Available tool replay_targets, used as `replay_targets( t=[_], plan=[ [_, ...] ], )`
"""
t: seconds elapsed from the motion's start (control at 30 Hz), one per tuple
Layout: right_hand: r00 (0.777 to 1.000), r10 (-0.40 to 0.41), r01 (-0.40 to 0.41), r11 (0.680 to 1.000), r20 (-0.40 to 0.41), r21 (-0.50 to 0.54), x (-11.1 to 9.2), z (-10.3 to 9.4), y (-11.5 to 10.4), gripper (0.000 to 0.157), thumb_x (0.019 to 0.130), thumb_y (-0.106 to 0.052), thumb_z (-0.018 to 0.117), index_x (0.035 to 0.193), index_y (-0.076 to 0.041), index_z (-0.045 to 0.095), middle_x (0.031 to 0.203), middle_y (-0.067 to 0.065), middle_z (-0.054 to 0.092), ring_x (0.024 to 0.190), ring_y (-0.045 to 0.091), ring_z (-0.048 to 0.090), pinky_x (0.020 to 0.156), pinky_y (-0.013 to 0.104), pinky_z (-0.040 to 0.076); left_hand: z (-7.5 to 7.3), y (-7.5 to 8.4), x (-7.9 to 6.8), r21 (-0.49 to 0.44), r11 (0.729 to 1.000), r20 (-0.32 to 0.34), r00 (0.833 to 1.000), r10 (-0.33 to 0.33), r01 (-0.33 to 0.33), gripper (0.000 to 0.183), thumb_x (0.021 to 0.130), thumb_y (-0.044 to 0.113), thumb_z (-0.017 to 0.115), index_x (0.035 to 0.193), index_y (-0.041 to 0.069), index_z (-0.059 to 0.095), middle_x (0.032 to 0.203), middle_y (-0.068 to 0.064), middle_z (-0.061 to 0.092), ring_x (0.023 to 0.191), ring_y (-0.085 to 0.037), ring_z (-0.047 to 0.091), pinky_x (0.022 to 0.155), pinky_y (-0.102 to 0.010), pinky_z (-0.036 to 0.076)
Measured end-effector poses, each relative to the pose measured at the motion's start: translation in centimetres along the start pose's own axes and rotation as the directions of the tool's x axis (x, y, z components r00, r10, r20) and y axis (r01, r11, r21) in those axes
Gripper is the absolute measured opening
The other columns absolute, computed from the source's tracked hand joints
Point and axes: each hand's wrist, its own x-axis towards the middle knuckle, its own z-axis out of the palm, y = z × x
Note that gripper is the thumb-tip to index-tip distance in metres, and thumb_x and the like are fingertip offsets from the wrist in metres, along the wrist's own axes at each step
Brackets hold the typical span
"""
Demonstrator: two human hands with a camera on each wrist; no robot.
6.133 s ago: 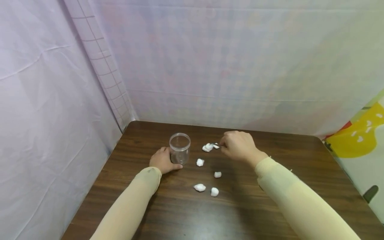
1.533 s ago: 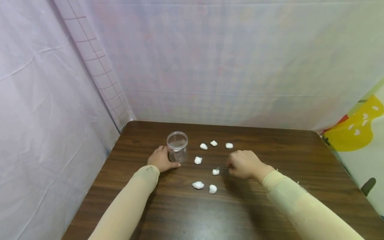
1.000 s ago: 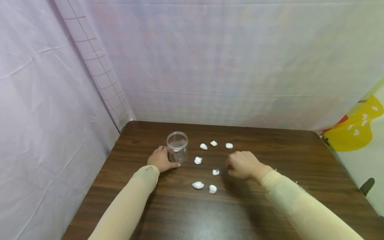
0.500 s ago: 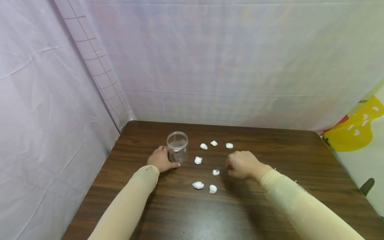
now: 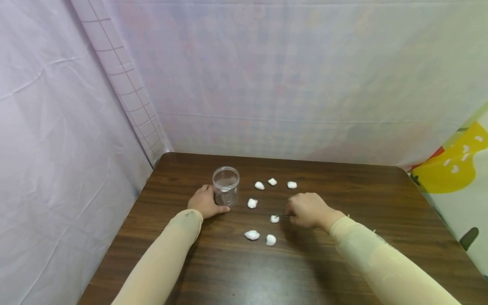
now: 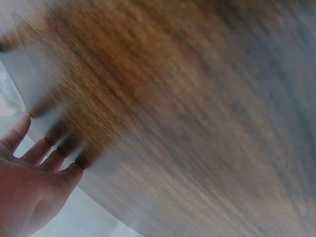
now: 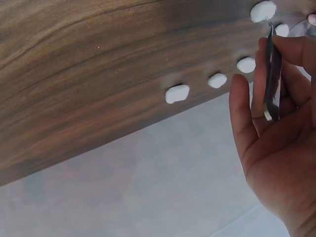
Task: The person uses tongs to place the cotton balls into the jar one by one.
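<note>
My left hand (image 5: 204, 202) holds a clear, lidless jar (image 5: 226, 186) upright on the table, thumb in front and fingers at its far side. A whitish patch shows through its wall; whether it is cotton or glare is unclear. Between thumb and fingers my right hand (image 5: 308, 210) pinches metal tweezers (image 7: 272, 74). Their tips touch a white cotton ball (image 5: 274, 219) lying on the table. Nearer me lie a longer cotton ball (image 5: 252, 235) and a rounder cotton ball (image 5: 270, 240). Another cotton ball (image 5: 252, 203) sits right of the jar.
Toward the back edge three more cotton balls lie in a row: a left one (image 5: 259, 185), a middle one (image 5: 272, 181) and a right one (image 5: 292, 185). The brown wooden table (image 5: 343, 262) ends at a pale hanging curtain (image 5: 289, 84).
Since the oldest frame, my right hand and tweezers have come from the back cluster toward me, and that cluster now lies spread apart. Over the last second, hands and cotton balls stay nearly still.
</note>
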Motion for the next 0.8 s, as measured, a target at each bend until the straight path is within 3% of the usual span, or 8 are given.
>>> replay_targets(
  t=[0.17,0.37,0.53,0.8],
  plan=[
    [1.0,-0.011,0.011,1.0,-0.029,-0.025,0.0,0.3,0.1,0.031,0.066,-0.014,0.067,0.055,-0.026,0.042,0.067,-0.014,0.045,0.052,0.009,0.038,0.041,0.031,0.034,0.0,0.0,0.1,-0.005,1.0,-0.003,1.0,0.003,-0.003,0.096,0.072,0.062,0.081,0.142,0.004,0.049,0.14,-0.017,0.05,0.129,-0.036,0.048,0.102,-0.053,0.044],
    [0.999,0.007,-0.008,0.999,-0.043,-0.031,-0.1,0.2,0.2,0.03,0.066,-0.014,0.067,0.055,-0.027,0.042,0.066,-0.014,0.042,0.052,0.008,0.037,0.041,0.03,0.032,0.1,-0.1,0.1,0.007,1.0,-0.003,1.0,0.005,-0.005,0.097,0.072,0.063,0.081,0.142,0.004,0.049,0.141,-0.017,0.049,0.129,-0.036,0.047,0.103,-0.053,0.043],
    [0.999,0.02,-0.021,1.0,-0.048,-0.023,-0.3,-0.2,0.4,0.026,0.067,-0.013,0.068,0.057,-0.028,0.048,0.067,-0.015,0.044,0.053,0.008,0.039,0.042,0.031,0.034,0.1,-0.1,0.1,0.007,1.0,-0.007,1.0,0.005,-0.005,0.098,0.071,0.063,0.081,0.142,0.003,0.049,0.14,-0.018,0.05,0.129,-0.036,0.047,0.103,-0.053,0.043],
    [0.996,0.04,-0.042,0.999,-0.084,-0.029,0.0,-1.1,0.9,0.009,0.072,-0.016,0.071,0.075,-0.024,0.072,0.076,-0.014,0.059,0.06,0.009,0.053,0.047,0.035,0.047,0.0,-0.1,0.1,0.01,1.0,-0.005,1.0,0.008,-0.008,0.098,0.071,0.063,0.081,0.142,0.003,0.049,0.141,-0.018,0.049,0.13,-0.037,0.047,0.103,-0.053,0.043]
  ],
)
